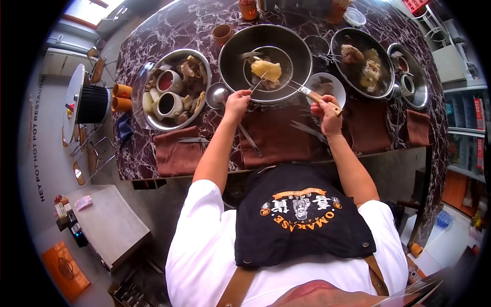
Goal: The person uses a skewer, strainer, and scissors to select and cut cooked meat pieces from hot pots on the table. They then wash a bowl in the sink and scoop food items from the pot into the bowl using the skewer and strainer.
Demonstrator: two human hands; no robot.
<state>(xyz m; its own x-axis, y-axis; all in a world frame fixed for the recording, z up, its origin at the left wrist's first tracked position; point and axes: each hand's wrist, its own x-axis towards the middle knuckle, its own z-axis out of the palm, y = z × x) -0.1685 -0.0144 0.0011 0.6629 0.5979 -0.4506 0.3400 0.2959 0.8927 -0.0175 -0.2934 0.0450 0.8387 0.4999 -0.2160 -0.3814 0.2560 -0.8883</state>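
My right hand [328, 111] is closed around the wooden handle [317, 98] of a round strainer [293, 69]. The strainer rests inside or just above a large steel bowl [225, 64]. A pale yellow chunk of food [266, 70], perhaps poultry, lies in the strainer with darker pieces beside it. My left hand [237, 106] pinches a thin metal utensil [259, 83], whose tip touches the yellow chunk; its exact kind is unclear. A steel ladle [217, 95] lies beside the bowl near my left hand. Near my right hand is a white plate [337, 89].
On the left, a steel basin [205, 64] holds food pieces and two cups. An oval pan [391, 84] with meat and another basin [423, 97] stand right. Brown cloths [273, 138], scissors [308, 129] and metal tongs [249, 140] lie along the front edge.
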